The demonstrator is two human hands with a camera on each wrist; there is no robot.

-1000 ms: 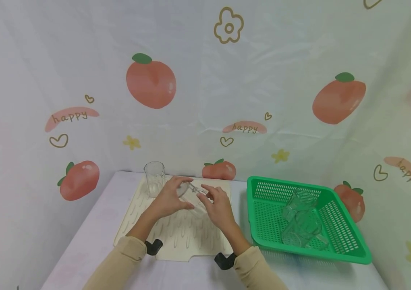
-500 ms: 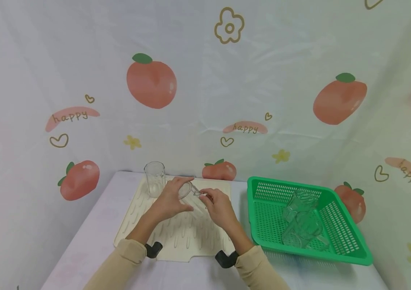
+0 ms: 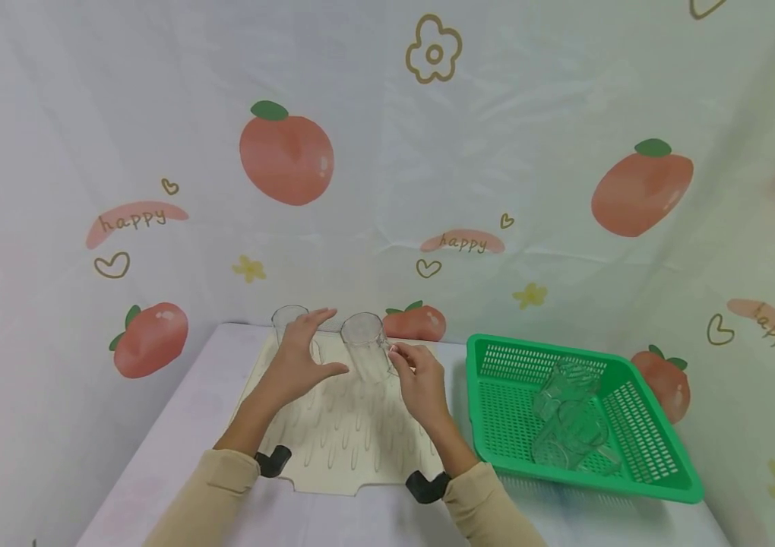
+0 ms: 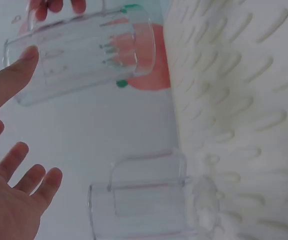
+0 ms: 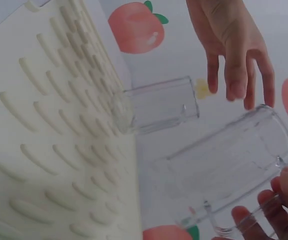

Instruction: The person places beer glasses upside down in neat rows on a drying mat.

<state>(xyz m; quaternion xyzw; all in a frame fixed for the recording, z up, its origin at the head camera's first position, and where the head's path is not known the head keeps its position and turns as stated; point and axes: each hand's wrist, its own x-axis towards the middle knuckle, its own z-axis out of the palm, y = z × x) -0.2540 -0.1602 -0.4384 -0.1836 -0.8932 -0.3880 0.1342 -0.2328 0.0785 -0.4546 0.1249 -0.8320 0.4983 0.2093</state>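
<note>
A clear glass mug is held upright by its handle in my right hand. Its base hangs a little above the cream ridged drying mat, as the right wrist view shows. To the mug's left, my left hand is spread, thumb and fingers apart, holding nothing. Another glass mug stands upright on the mat's back left part, partly hidden behind the left hand in the head view.
On the right stands a green plastic basket. Two glass mugs lie in it, a rear mug and a front mug. A printed curtain hangs behind the white-covered table.
The mug was tilted between both hands; it is now upright, held by the right hand alone. My left hand has let go and moved left. The right hand has shifted onto the handle.
</note>
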